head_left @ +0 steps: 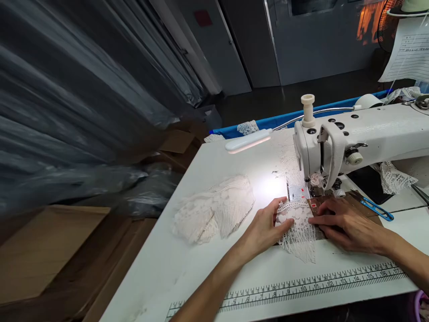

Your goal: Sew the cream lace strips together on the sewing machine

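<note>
A white lace piece with a dotted upper band and a fringed lower edge lies just in front of the sewing machine's presser foot. My left hand grips its left side, thumb on top and fingers along the edge. From the other side, my right hand rests on the machine bed, fingers apart, the index fingertip touching the lace's right edge. The needle area is partly hidden by the machine head. Beyond my right hand are blue thread snips.
More lace pieces lie on the white table, left of my hands. A lamp lights the machine bed. A printed ruler runs along the front edge. Cardboard boxes stand at left; a dark phone-like slab lies under the machine arm.
</note>
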Demonstrator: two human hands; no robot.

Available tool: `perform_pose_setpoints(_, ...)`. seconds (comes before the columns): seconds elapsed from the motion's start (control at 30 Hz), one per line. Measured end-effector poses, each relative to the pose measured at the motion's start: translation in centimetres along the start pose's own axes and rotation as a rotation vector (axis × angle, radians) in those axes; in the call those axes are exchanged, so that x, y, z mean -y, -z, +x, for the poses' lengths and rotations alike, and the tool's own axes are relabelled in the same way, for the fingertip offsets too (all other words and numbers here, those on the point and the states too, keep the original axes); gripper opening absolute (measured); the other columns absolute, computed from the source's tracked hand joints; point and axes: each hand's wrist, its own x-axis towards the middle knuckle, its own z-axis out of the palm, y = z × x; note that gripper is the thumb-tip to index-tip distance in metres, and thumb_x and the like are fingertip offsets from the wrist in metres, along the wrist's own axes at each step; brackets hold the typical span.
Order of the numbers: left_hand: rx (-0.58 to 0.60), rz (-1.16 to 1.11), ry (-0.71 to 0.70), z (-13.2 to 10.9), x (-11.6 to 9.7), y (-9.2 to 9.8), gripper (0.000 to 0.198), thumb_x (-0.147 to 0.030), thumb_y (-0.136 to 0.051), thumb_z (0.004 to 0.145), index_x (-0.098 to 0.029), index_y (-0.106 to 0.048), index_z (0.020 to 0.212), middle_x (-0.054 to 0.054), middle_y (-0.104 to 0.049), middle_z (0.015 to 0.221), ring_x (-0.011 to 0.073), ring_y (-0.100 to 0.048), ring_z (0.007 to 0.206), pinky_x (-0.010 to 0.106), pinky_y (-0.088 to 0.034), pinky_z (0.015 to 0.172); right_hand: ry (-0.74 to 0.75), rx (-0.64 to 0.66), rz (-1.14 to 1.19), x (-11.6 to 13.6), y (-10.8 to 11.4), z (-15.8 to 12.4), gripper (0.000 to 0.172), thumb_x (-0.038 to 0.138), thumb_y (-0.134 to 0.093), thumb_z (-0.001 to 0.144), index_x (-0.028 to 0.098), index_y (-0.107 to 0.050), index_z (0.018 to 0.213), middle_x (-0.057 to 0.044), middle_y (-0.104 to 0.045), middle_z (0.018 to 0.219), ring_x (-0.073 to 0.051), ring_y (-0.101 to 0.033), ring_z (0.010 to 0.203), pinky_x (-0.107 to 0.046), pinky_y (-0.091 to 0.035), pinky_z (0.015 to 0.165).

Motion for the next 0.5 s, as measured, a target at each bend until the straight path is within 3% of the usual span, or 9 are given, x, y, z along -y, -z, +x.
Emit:
perform_pose_setpoints(0.17, -0.017, 0.002, -0.019, 0.05, 0.57, -0.08, 0.052, -0.036, -0.056, 0.082, -0.018, -0.045, 0.130, -0.007, -0.046, 0.059, 0.0115, -0.043, 0.050, 0.023, -0.031, 0.046, -0.003, 0.084, -0.055, 0.56, 0.36, 0.34, 0.034, 0.018, -0.050, 0.090, 0.030, -0.065, 0.118, -0.010, -0.054, 0.107, -0.024, -0.054, 0.100, -0.044, -0.046, 0.085)
perform_pose_setpoints(0.5, -0.035, 0.021, -0.067, -0.09, 0.12, 0.09, 0.045, -0.035, -0.055, 0.081, -0.018, -0.051, 0.123, -0.006, -0.050, 0.060, 0.0122, -0.043, 0.050, 0.024, -0.033, 0.048, -0.002, 0.032, -0.082, 0.11, -0.33, -0.09, 0.035, 0.021, -0.048, 0.091, 0.035, -0.064, 0.119, -0.009, -0.055, 0.112, -0.024, -0.054, 0.101, -0.042, -0.046, 0.086)
